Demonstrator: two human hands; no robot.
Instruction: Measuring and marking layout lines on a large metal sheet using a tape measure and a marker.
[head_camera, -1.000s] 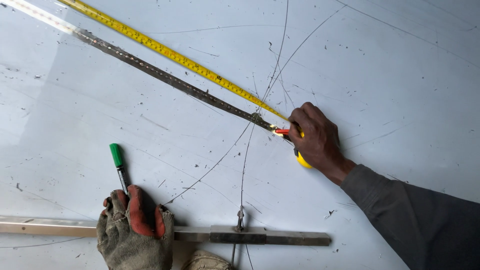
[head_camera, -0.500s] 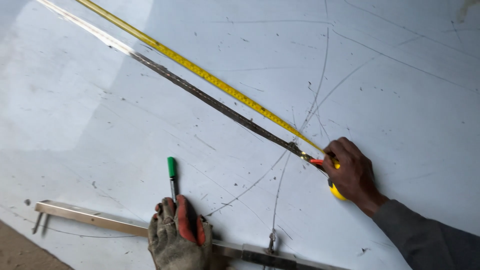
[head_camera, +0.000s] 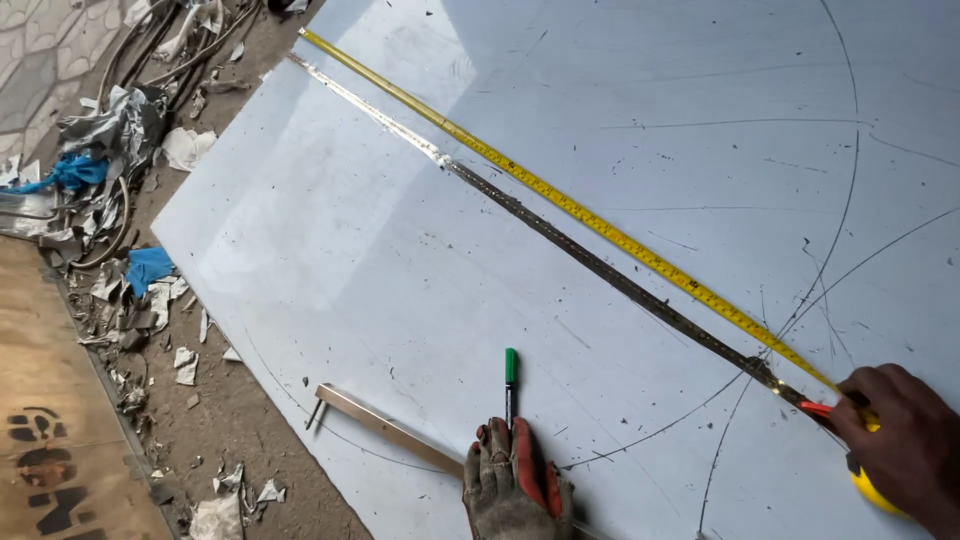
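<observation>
My gloved left hand (head_camera: 515, 490) rests on a large white sheet (head_camera: 380, 260) at the bottom middle, over one end of a flat metal bar (head_camera: 385, 427). A green-capped marker (head_camera: 511, 385) sticks out from under its fingers. My bare right hand (head_camera: 900, 440) at the lower right grips a yellow tape measure case (head_camera: 872, 492). Its yellow tape (head_camera: 560, 200) runs diagonally to the sheet's upper left corner. A long thin steel strip (head_camera: 540, 225) lies right beside the tape. Drawn arcs cross near my right hand.
Left of the sheet lies bare dirt with torn paper, foil scraps (head_camera: 110, 130), blue rags (head_camera: 150, 265) and cables. A brown board (head_camera: 60, 420) with dark stencilled marks fills the lower left corner. The sheet's left edge runs diagonally.
The view has swung left, so the sheet's left edge and the littered floor now show. Both hands keep their places on the sheet; the tape stays stretched.
</observation>
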